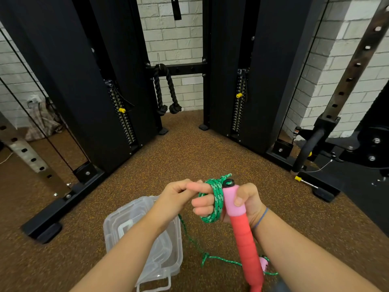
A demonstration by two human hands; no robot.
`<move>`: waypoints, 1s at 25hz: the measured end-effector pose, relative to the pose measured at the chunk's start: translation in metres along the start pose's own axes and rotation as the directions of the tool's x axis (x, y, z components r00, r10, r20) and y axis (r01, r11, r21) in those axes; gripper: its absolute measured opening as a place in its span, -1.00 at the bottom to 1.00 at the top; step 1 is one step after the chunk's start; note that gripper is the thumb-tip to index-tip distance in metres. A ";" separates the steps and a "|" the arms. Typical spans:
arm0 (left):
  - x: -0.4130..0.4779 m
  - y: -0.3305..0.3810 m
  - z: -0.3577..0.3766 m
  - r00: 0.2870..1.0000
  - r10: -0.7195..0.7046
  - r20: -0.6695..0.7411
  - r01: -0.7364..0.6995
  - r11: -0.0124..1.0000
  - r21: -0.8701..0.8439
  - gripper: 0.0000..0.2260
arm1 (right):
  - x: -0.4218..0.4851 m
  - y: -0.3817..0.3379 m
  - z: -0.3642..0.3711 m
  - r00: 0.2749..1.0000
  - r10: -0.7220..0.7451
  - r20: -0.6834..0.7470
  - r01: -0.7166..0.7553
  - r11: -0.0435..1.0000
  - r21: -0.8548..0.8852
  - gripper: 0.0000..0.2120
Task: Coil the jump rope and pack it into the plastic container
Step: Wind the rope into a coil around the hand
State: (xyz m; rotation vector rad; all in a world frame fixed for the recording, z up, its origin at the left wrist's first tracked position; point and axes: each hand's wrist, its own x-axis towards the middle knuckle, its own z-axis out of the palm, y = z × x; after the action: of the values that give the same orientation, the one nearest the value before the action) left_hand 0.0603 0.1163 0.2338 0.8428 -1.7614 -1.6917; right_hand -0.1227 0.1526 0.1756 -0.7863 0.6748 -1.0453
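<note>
My right hand (246, 204) grips the pink-and-red jump rope handle (242, 234) upright, and several loops of the green rope (214, 199) are wound around its fingers. My left hand (179, 194) pinches the rope near the top of the coil. Loose green rope (193, 243) trails down to the floor, where a knot and the second pink handle end (264, 263) lie behind the red handle. The clear plastic container (109, 232) sits open on the floor under my left forearm, with its lid (155, 279) beside it.
A black cable machine with two weight stacks (124, 121) stands ahead, with a black triceps rope (166, 91) hanging in the middle. Its base bars (63, 205) run along both sides. Rack uprights stand at the far left and right. The floor is brown speckled rubber.
</note>
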 end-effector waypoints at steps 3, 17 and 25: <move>-0.002 0.001 0.000 0.997 -0.014 0.077 0.014 1.000 -0.004 -0.76 | 0.007 0.006 -0.006 0.998 0.052 0.018 -0.052 0.999 0.001 -0.09; -0.003 -0.008 0.000 0.978 0.000 0.209 -0.125 0.799 0.588 -0.79 | -0.015 -0.027 0.049 0.973 -0.183 0.137 0.111 0.902 0.417 -0.38; -0.011 -0.001 0.015 0.947 -0.173 0.272 -0.012 0.824 0.566 -0.77 | -0.009 -0.046 0.035 0.954 -0.297 -0.029 0.287 0.887 0.362 -0.04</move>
State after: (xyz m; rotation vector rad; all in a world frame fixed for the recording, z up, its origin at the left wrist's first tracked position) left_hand 0.0561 0.1346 0.2320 0.9357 -2.5544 -1.4173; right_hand -0.1202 0.1563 0.2335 -0.5846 0.3254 -1.3856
